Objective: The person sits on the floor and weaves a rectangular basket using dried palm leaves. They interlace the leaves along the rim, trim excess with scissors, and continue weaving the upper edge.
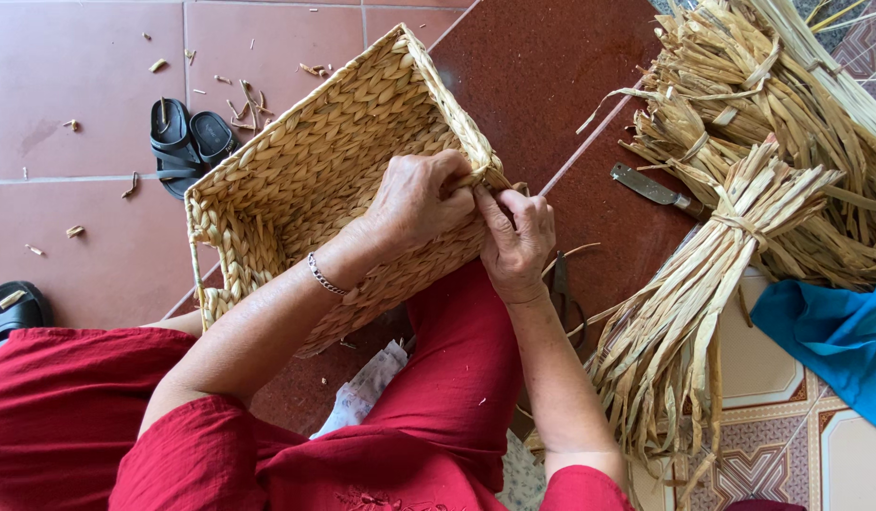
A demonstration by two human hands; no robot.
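Note:
A rectangular basket (305,161) woven from pale dried straw lies tilted on my lap and the floor, bottom facing up. My left hand (421,199) presses on its near corner, fingers curled over the rim and pinching a straw strand (476,176). My right hand (516,238) sits right beside it, thumb and fingers gripping the same strand at the basket's corner. A silver bracelet (324,276) circles my left wrist. My red trousers and sleeves fill the bottom of the view.
Bundles of dried straw (731,237) lie at the right, tied in sheaves. A knife (654,187) rests on the dark red tiles beside them. Black sandals (187,142) sit at the upper left, another sandal (12,308) at the left edge. A blue cloth (835,336) lies at right.

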